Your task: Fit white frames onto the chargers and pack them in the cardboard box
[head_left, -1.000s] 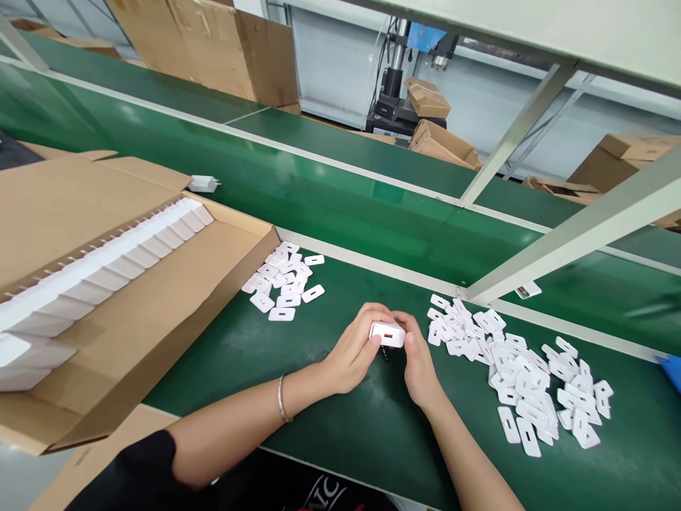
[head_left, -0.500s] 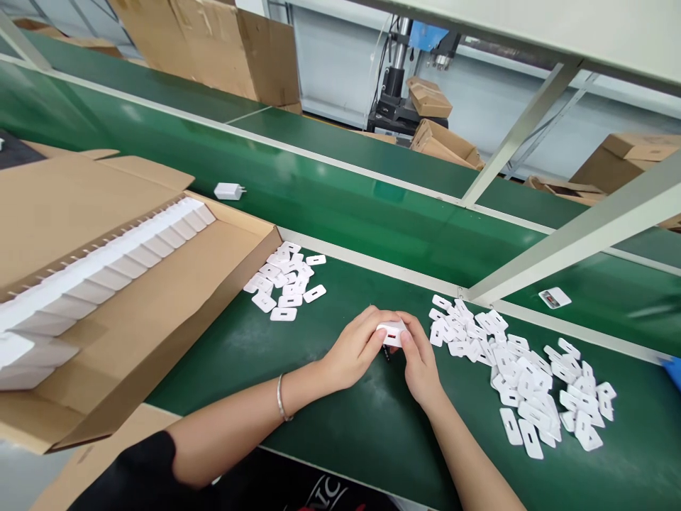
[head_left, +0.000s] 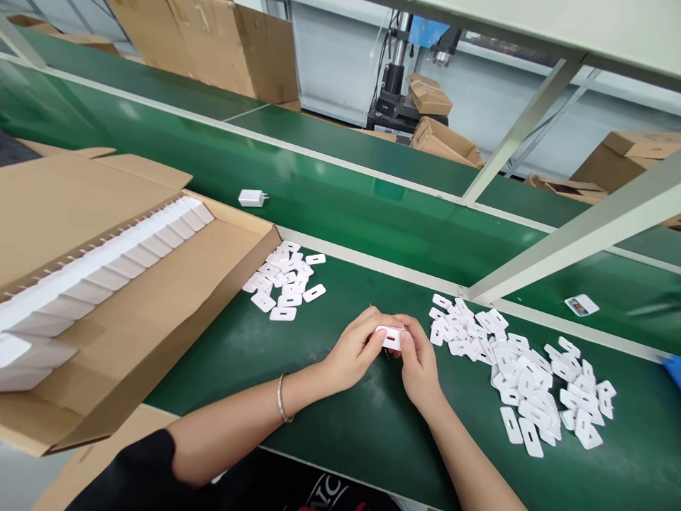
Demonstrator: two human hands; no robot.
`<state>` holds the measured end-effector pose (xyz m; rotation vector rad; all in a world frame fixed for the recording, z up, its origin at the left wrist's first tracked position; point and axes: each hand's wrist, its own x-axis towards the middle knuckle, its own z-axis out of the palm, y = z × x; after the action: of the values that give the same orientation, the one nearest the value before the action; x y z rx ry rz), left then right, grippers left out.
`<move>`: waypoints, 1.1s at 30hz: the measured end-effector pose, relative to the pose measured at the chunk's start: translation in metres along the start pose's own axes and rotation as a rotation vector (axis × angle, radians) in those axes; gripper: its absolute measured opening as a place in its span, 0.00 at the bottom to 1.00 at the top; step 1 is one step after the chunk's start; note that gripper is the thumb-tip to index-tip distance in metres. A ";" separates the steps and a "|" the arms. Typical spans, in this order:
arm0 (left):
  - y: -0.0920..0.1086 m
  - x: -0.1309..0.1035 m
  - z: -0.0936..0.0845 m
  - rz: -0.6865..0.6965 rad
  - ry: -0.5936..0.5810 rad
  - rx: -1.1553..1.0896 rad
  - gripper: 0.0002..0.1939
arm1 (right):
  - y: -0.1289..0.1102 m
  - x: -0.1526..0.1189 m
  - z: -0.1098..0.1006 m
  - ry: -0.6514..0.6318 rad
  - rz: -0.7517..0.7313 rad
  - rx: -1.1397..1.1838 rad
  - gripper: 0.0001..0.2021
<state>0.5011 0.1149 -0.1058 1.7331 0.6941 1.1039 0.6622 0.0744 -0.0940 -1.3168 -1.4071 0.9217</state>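
Over the green table, my left hand [head_left: 355, 349] and my right hand [head_left: 420, 358] meet at a small white charger piece [head_left: 391, 338] with a dark reddish slot facing me. Fingers of both hands wrap round its sides, and my thumbs press its near edges. Something thin and dark shows just below it, too small to make out. To the right of my hands lies a large heap of white slotted plates [head_left: 524, 376]. A smaller pile of similar plates [head_left: 290, 284] lies to their left, beside the cardboard box.
An open cardboard box [head_left: 213, 284] with white dividers [head_left: 111, 266] fills the left. Beyond the table's rail, a green conveyor belt [head_left: 340, 206] carries a white plug adapter [head_left: 252, 198] and a white item [head_left: 582, 305]. A slanted metal post [head_left: 574, 231] stands at right.
The plug adapter and the white item on the belt have moved to the right. My hands stay in nearly the same place, with the white piece tilted slightly.
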 end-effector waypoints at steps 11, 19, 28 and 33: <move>-0.004 0.002 0.002 -0.112 -0.024 -0.086 0.22 | 0.000 -0.002 -0.001 -0.008 0.102 -0.047 0.22; -0.003 0.001 0.003 -0.083 -0.001 -0.101 0.21 | 0.005 -0.003 -0.001 -0.010 0.129 0.020 0.28; -0.002 0.002 0.000 -0.077 -0.024 -0.080 0.21 | 0.001 -0.003 -0.002 -0.024 0.099 -0.040 0.25; -0.004 0.003 -0.003 -0.043 -0.055 -0.068 0.22 | -0.003 -0.003 -0.005 -0.035 0.074 -0.101 0.20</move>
<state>0.4997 0.1201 -0.1077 1.6770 0.6498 1.0358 0.6660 0.0706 -0.0907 -1.4426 -1.4565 0.9370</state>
